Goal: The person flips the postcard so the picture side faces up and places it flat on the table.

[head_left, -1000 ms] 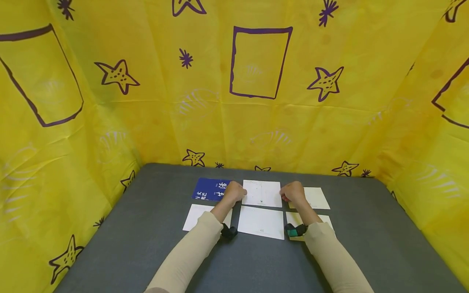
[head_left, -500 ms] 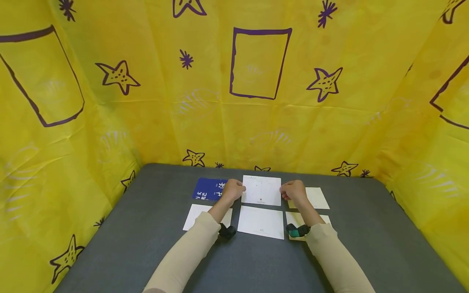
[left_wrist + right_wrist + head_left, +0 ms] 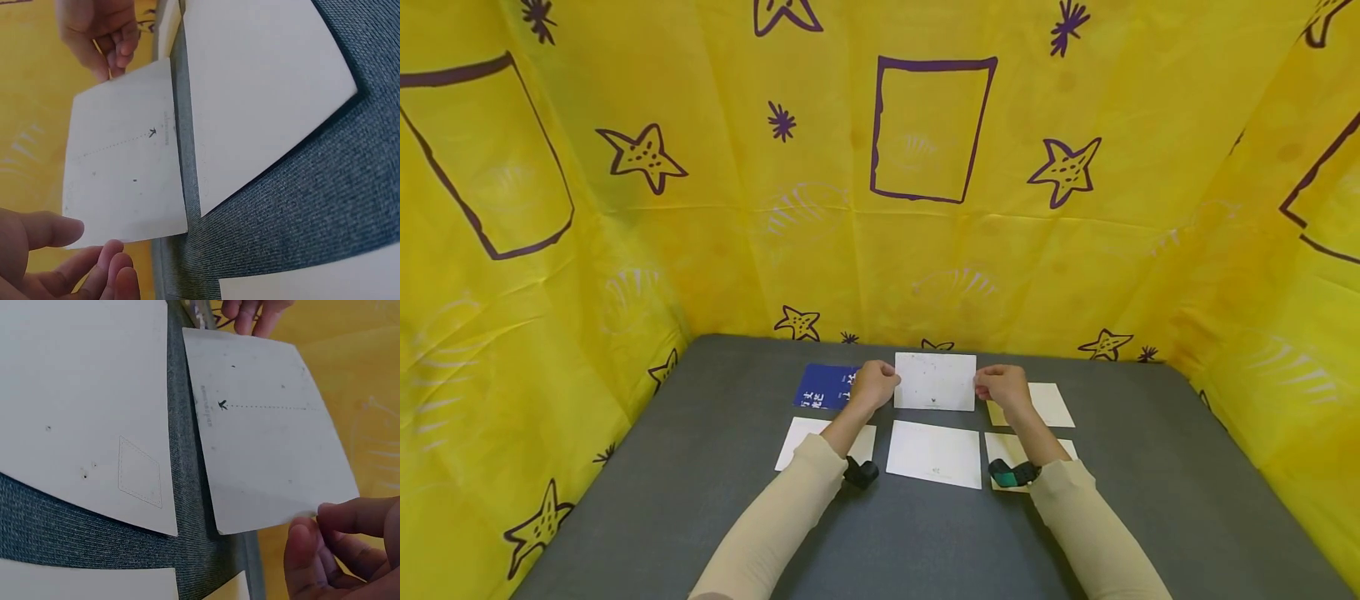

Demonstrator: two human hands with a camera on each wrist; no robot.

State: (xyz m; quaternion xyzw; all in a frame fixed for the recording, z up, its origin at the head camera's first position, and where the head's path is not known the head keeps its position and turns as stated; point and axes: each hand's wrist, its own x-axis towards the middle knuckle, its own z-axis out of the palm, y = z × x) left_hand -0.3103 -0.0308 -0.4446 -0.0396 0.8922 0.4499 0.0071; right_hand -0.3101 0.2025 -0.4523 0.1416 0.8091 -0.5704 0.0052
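A white postcard (image 3: 935,382) with a small dark bird mark and a dotted line is held up, tilted, at the back middle of the table. My left hand (image 3: 874,385) pinches its left edge between thumb and fingers. The opposite edge is pinched by my right hand (image 3: 1004,387). In the left wrist view the postcard (image 3: 125,156) has its lower long edge close over the table. Nearer me lies a second white postcard (image 3: 935,454), flat. A blue card (image 3: 822,387) with white characters is partly hidden behind my left hand.
Cream cards (image 3: 1051,405) lie on the right, partly under my right forearm. Another white card (image 3: 797,437) lies front left, partly covered by my left arm. The dark grey table (image 3: 647,500) meets a yellow patterned cloth (image 3: 820,250) at the back and sides.
The back middle postcard has come up off the table, its face tilting toward me. Both hands have risen slightly with it, still at its two sides.
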